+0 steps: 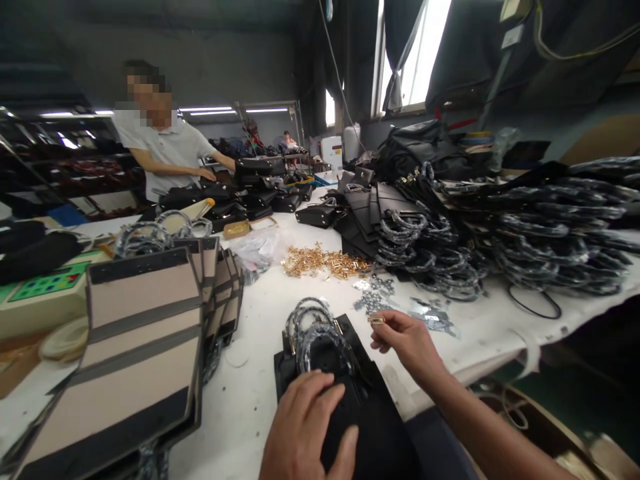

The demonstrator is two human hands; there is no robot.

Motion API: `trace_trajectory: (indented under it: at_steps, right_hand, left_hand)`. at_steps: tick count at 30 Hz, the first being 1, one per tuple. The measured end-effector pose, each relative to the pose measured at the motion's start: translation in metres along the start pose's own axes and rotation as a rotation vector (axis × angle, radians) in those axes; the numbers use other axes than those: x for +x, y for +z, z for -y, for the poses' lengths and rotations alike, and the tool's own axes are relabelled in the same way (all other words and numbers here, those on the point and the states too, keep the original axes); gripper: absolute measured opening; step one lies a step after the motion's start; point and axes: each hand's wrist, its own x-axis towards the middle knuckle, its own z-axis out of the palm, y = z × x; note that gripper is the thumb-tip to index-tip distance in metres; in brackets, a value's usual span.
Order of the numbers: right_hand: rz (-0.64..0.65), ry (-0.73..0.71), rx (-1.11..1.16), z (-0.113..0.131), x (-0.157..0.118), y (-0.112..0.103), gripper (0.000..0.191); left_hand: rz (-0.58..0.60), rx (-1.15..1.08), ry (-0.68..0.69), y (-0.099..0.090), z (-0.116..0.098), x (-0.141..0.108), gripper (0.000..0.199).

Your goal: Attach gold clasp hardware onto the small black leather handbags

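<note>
My left hand (307,427) lies on a black bag panel (375,413) in front of me, its fingers spread and holding nothing. Plastic-wrapped handles (324,331) stand up from the panel's far end, just beyond those fingertips. Off to the right of the panel, my right hand (410,343) is raised with thumb and fingers pinched on a small gold metal fitting (376,321). Beyond it, a heap of similar gold fittings (305,260) is spread on the white table (255,373). Thin silvery plates (377,297) are scattered close to my right hand.
Black bag parts with wrapped handles (450,267) are piled along the right. Beige-lined panels (145,333) lean in a stack at left, near a machine with a green keypad (50,283). Across the table, a person (165,147) stands beside black bags (255,177).
</note>
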Motion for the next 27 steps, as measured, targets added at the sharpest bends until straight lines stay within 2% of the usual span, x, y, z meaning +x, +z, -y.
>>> trace_trajectory:
  at_steps: [4, 9, 12, 15, 21, 23, 27]
  right_hand:
    - [-0.058, 0.126, 0.150, -0.020, -0.065, -0.011, 0.043]
    - [-0.034, 0.190, 0.201, -0.038, -0.102, -0.008, 0.045]
    - [0.013, 0.206, 0.203, -0.036, -0.112, -0.005, 0.047]
    - [0.059, 0.244, 0.191, -0.033, -0.119, -0.004, 0.052]
    - [0.126, 0.221, 0.219, -0.035, -0.123, -0.001, 0.052]
    - [0.144, 0.212, 0.228, -0.034, -0.122, 0.000, 0.048]
    - [0.186, 0.202, 0.218, -0.029, -0.120, 0.001, 0.040]
  left_hand:
    - [0.185, 0.068, -0.001, 0.007, -0.007, 0.023, 0.046]
    - [0.449, 0.089, 0.065, 0.018, 0.001, 0.056, 0.048]
    - [0.571, 0.066, 0.161, 0.025, 0.006, 0.072, 0.031]
    - [0.637, 0.059, 0.245, 0.030, 0.006, 0.081, 0.011]
    - [0.725, 0.096, 0.328, 0.028, -0.006, 0.092, 0.016]
    - [0.775, 0.054, 0.311, 0.028, -0.010, 0.100, 0.016]
    - [0.889, -0.148, 0.126, 0.035, -0.014, 0.119, 0.009]
